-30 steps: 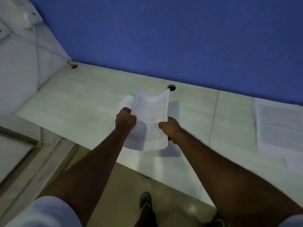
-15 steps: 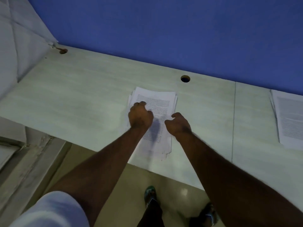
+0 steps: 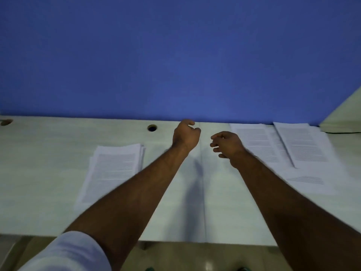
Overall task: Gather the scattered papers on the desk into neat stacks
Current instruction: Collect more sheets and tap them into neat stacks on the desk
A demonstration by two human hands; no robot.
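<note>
both hands up over the pale table (image 3: 48, 173), holding nothing. left hand (image 3: 185, 136) has fingers (image 3: 192, 123) loosely curled, clamped on nothing, hovering near the table's back edge. right hand (image 3: 227, 145) has fingers (image 3: 215, 142) loosely curled and slightly apart, empty, pointing toward the left hand. gathered paper stack (image 3: 113, 169) lies flat on the table, off to the left of the left fingers and nearer the person, not touched, edges a bit uneven. loose printed sheets (image 3: 283, 147) lie overlapping just to the right of the right fingers, one sheet angled over another, some blurred. round cable hole (image 3: 152, 128) sits left of the left fingers by the blue wall (image 3: 175, 55). white sleeve (image 3: 66, 253) shows on the left arm.
</note>
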